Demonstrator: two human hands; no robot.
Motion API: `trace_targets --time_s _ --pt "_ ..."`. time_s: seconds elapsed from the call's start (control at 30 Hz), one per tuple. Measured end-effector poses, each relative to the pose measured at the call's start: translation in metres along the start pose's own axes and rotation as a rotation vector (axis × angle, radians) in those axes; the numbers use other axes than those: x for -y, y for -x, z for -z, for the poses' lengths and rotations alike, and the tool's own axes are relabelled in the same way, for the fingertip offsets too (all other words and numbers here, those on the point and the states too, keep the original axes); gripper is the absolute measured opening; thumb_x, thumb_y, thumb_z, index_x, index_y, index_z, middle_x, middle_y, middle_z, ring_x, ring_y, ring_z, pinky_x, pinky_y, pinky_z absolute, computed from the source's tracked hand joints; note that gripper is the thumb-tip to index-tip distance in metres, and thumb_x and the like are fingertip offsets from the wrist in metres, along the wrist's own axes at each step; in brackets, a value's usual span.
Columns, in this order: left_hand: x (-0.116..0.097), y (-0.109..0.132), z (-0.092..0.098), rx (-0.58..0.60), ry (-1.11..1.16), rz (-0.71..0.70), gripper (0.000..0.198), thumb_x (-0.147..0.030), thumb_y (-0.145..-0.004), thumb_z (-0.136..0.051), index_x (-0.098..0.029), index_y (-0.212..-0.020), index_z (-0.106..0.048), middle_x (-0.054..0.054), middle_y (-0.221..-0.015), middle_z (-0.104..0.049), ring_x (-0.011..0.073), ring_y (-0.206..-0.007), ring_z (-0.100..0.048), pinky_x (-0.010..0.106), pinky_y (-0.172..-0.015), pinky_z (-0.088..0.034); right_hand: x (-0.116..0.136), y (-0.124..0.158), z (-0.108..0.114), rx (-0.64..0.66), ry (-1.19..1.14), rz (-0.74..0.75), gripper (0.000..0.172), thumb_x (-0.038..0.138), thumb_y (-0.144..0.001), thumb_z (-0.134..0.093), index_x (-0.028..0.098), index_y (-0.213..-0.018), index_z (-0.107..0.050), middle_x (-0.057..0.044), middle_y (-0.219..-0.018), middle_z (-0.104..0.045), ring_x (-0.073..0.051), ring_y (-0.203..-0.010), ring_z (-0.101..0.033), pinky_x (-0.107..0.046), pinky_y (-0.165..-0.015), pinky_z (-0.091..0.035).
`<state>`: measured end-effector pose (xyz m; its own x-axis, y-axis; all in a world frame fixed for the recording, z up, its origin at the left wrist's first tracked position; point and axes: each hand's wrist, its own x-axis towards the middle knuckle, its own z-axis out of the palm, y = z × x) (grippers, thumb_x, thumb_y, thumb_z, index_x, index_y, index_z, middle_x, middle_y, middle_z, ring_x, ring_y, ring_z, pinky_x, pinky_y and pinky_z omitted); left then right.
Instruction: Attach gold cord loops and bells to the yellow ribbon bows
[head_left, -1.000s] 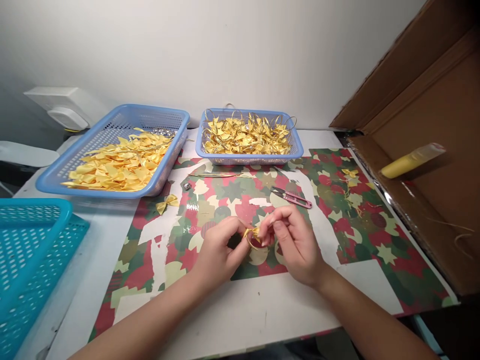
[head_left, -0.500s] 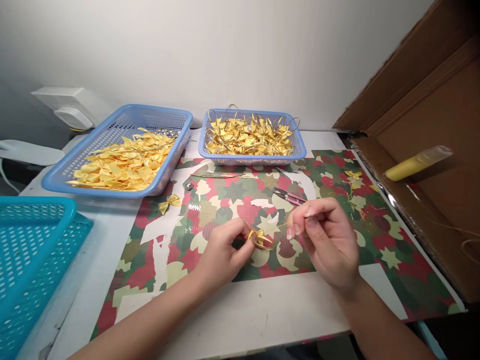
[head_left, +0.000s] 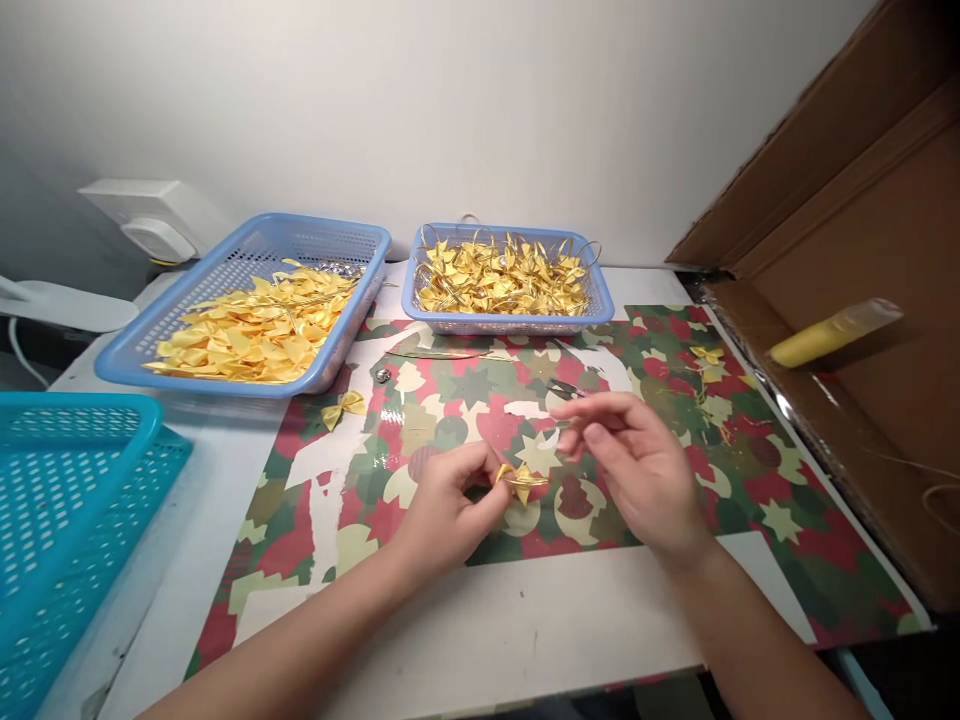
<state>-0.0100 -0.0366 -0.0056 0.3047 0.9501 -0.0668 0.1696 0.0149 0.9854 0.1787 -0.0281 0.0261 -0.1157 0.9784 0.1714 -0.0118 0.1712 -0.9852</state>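
Observation:
My left hand [head_left: 457,500] pinches a small gold bow [head_left: 523,482] between thumb and index finger, with a gold cord loop at it. To its right, my right hand [head_left: 637,465] is raised above the mat with its fingers apart, and no object shows in it. Behind the right hand's fingertips lie small dark snips [head_left: 566,389], partly hidden. A loose yellow bow [head_left: 343,410] rests on the mat at the left, near a small silver bell [head_left: 382,376].
Two blue baskets stand at the back, one [head_left: 210,377] with yellow bows, the other [head_left: 510,325] with corded bows. A teal basket [head_left: 142,480] is at left. Right are a cardboard box [head_left: 862,420], a yellow tube [head_left: 832,333] and, on the patterned mat [head_left: 825,560], thread scraps [head_left: 709,400].
My right hand has opened from its pinch, and the thin thread between the hands no longer shows. The bow in my left hand has turned slightly. The view has shifted a little.

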Motion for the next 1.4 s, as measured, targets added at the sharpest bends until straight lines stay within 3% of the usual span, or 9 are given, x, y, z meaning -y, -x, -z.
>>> trace_targets --time_s 0.13,0.2,0.3,0.43,0.57,0.73,0.83,1.1,1.4 --pt "-0.008 0.001 -0.002 0.106 0.287 0.219 0.03 -0.031 -0.079 -0.063 -0.019 -0.061 -0.041 -0.002 -0.063 -0.053 0.0107 -0.056 -0.052 0.023 -0.051 -0.039 -0.01 -0.008 0.0 0.029 0.297 -0.134 0.036 0.024 -0.091 -0.054 0.026 -0.127 -0.056 -0.009 -0.127 -0.061 -0.017 -0.083 -0.065 -0.031 -0.062 -0.055" --pt "-0.011 0.001 -0.001 0.105 0.358 0.311 0.032 -0.032 -0.076 -0.066 -0.019 -0.061 -0.04 -0.003 -0.061 -0.052 0.0101 -0.055 -0.053 0.023 -0.053 -0.04 -0.009 -0.007 -0.001 -0.083 0.495 -0.024 0.03 0.02 -0.088 -0.056 0.025 -0.117 -0.062 -0.009 -0.124 -0.06 -0.017 -0.079 -0.061 -0.033 -0.062 -0.052" --pt "-0.012 0.0 0.0 0.058 0.373 0.379 0.033 -0.034 -0.076 -0.066 -0.019 -0.061 -0.041 -0.003 -0.061 -0.054 0.0103 -0.056 -0.055 0.023 -0.055 -0.041 0.001 0.001 -0.005 -0.198 0.616 0.227 0.012 0.014 -0.084 -0.056 0.023 -0.087 -0.064 -0.004 -0.091 -0.06 -0.017 -0.073 -0.054 -0.034 -0.063 -0.046" --pt "-0.01 0.003 -0.003 0.03 0.369 0.32 0.029 -0.03 -0.077 -0.064 -0.019 -0.062 -0.042 -0.003 -0.06 -0.052 0.0105 -0.056 -0.053 0.022 -0.053 -0.04 0.009 0.015 -0.018 0.072 0.791 0.441 0.014 0.011 -0.079 -0.055 0.022 -0.082 -0.064 -0.003 -0.075 -0.055 -0.019 -0.07 -0.048 -0.036 -0.064 -0.037" --pt "-0.009 0.008 -0.007 0.017 0.214 0.211 0.025 -0.026 -0.08 -0.059 -0.019 -0.062 -0.043 -0.004 -0.058 -0.048 0.0095 -0.054 -0.045 0.022 -0.05 -0.036 0.003 0.019 -0.027 0.076 1.094 0.271 0.017 0.016 -0.084 -0.053 0.019 -0.068 -0.058 -0.004 -0.074 -0.055 -0.02 -0.073 -0.045 -0.038 -0.067 -0.031" --pt "-0.01 0.011 -0.007 -0.001 -0.024 0.098 0.023 -0.022 -0.083 -0.053 -0.018 -0.062 -0.044 -0.002 -0.061 -0.052 0.0104 -0.057 -0.046 0.021 -0.051 -0.037 0.002 0.018 -0.026 0.202 0.937 -0.081 0.025 0.021 -0.09 -0.049 0.019 -0.066 -0.056 -0.003 -0.085 -0.058 -0.02 -0.085 -0.049 -0.039 -0.075 -0.035" --pt "-0.011 0.012 -0.007 0.002 -0.076 0.058 0.025 -0.022 -0.084 -0.052 -0.018 -0.061 -0.043 -0.002 -0.061 -0.052 0.0098 -0.057 -0.046 0.02 -0.05 -0.035 0.003 0.016 -0.024 0.255 0.768 -0.192 0.025 0.018 -0.089 -0.048 0.02 -0.066 -0.058 -0.003 -0.092 -0.059 -0.021 -0.092 -0.051 -0.04 -0.08 -0.038" --pt "-0.012 0.012 -0.007 0.011 -0.029 0.077 0.025 -0.023 -0.085 -0.053 -0.017 -0.062 -0.046 -0.003 -0.059 -0.051 0.0087 -0.054 -0.045 0.019 -0.049 -0.034 0.0 0.014 -0.024 0.129 0.608 -0.197 0.02 0.02 -0.085 -0.053 0.02 -0.066 -0.057 -0.005 -0.096 -0.057 -0.024 -0.099 -0.05 -0.041 -0.084 -0.043" --pt "-0.009 0.006 -0.003 -0.028 0.236 0.271 0.029 -0.032 -0.082 -0.059 -0.019 -0.063 -0.041 -0.004 -0.058 -0.049 0.0091 -0.054 -0.046 0.021 -0.05 -0.035 0.011 0.02 -0.015 0.255 0.185 -0.167 0.014 0.029 -0.09 -0.054 0.024 -0.079 -0.06 -0.005 -0.11 -0.048 -0.022 -0.111 -0.049 -0.033 -0.084 -0.047"
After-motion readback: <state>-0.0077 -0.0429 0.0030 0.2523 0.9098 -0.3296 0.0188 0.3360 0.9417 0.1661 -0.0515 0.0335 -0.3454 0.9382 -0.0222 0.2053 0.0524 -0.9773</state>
